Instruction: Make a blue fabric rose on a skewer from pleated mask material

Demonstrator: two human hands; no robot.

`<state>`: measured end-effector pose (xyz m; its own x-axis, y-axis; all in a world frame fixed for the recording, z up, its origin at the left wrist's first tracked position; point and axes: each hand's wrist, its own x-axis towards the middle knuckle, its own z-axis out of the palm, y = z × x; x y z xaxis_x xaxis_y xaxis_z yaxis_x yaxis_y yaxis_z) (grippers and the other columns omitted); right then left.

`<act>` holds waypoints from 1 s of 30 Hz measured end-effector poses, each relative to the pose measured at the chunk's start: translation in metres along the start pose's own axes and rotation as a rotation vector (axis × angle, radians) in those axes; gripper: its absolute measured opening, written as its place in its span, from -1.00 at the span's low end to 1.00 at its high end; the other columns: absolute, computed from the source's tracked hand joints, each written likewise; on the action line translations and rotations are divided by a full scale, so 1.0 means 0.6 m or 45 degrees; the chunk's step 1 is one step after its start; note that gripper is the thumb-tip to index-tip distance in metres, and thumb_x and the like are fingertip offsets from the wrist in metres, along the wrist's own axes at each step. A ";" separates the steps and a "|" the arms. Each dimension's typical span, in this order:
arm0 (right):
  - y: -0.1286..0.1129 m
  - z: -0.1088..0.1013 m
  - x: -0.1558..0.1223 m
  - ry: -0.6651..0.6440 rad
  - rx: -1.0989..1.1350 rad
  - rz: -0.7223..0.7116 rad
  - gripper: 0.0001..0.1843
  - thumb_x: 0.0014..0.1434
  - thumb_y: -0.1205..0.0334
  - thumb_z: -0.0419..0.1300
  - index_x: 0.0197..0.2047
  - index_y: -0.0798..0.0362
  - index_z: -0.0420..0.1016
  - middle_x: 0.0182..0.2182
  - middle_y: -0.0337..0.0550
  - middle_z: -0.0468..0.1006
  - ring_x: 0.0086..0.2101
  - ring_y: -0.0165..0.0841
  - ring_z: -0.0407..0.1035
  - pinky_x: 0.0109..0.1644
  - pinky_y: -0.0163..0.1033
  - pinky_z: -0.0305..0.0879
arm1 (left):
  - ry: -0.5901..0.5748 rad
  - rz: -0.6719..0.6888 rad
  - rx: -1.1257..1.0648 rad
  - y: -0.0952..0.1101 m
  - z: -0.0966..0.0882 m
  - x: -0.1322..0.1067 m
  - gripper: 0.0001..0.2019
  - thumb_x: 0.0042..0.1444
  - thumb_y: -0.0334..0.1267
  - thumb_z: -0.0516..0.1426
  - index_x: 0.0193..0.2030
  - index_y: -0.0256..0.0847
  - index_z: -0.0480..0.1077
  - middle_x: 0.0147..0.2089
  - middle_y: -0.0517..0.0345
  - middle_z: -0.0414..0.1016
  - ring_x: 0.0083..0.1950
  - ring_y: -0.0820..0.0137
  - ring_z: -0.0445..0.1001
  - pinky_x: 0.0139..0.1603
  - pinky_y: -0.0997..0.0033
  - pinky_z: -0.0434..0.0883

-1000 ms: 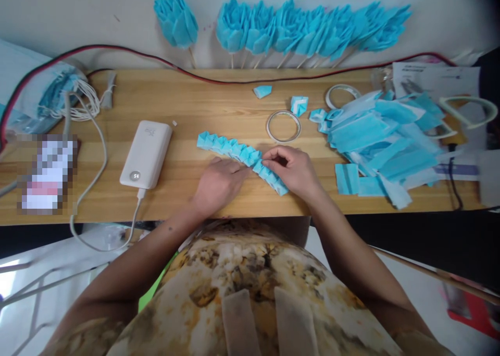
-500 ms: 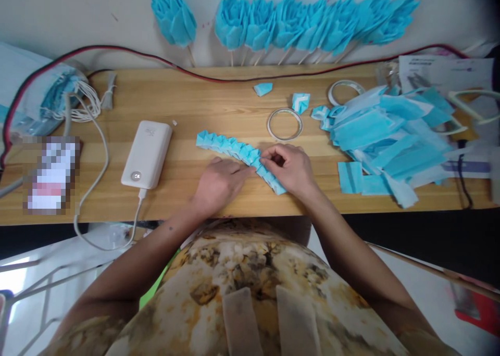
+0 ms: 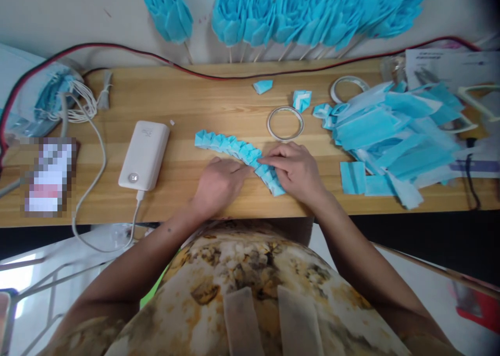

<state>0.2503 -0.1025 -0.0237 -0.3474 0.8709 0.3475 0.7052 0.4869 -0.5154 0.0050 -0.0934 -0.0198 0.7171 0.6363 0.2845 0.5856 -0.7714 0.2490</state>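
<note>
A curved row of folded blue petals (image 3: 226, 143) lies on the wooden table in front of me, its pieces overlapping. From the near side, my left hand (image 3: 221, 184) rests palm down on the table, fingers stretched flat so that their tips touch the row's lower edge. At the row's right part is my right hand (image 3: 297, 171), index finger reaching across the petals and the other fingers bent in. Thumb and fingers close on the row there, partly hiding its right end. Beyond it lie a tape roll (image 3: 286, 123) and a loose folded blue petal (image 3: 302, 100).
Blue strips (image 3: 402, 132) are heaped at the right, beside another tape roll (image 3: 349, 89). Blue flowers on sticks (image 3: 289, 15) lean along the wall behind a red-black cable (image 3: 234, 78). Left stand a white power bank (image 3: 144, 153), a phone (image 3: 49, 176) and a bag (image 3: 35, 90).
My right hand's index finger has straightened over the petal row from a rounded pinch. My left hand stays nearly in place. The whole view has shifted slightly.
</note>
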 end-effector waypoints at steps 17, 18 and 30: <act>0.007 -0.013 -0.005 0.148 0.384 0.240 -0.57 0.22 0.43 0.04 -0.17 -0.08 0.73 -0.16 -0.14 0.69 -0.12 -0.21 0.56 0.00 -0.06 0.46 | 0.028 -0.023 -0.074 -0.002 0.002 -0.002 -0.64 0.48 -0.27 -0.05 0.05 -0.17 0.59 -0.28 0.05 0.63 -0.25 0.29 0.54 -0.26 0.28 0.23; 0.007 -0.011 -0.004 0.122 0.361 0.197 -0.57 0.23 0.43 0.04 -0.16 -0.07 0.73 -0.16 -0.12 0.69 -0.11 -0.20 0.55 0.00 -0.05 0.46 | 0.045 -0.015 -0.096 -0.003 0.001 -0.003 -0.65 0.48 -0.28 -0.04 0.05 -0.17 0.59 -0.27 0.05 0.64 -0.25 0.30 0.55 -0.27 0.29 0.22; 0.012 0.005 0.000 0.038 0.073 0.053 -0.60 0.33 0.39 0.07 -0.12 -0.11 0.75 -0.21 -0.10 0.67 -0.16 -0.21 0.50 -0.10 -0.06 0.34 | 0.053 -0.076 -0.093 0.006 0.000 -0.001 -0.68 0.45 -0.33 -0.03 0.08 -0.17 0.56 -0.14 0.04 0.69 -0.16 0.29 0.59 -0.24 0.27 0.30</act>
<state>0.2536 -0.0988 -0.0301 -0.2992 0.8885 0.3480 0.6818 0.4542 -0.5735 0.0067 -0.0967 -0.0193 0.6647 0.6819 0.3052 0.5963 -0.7303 0.3331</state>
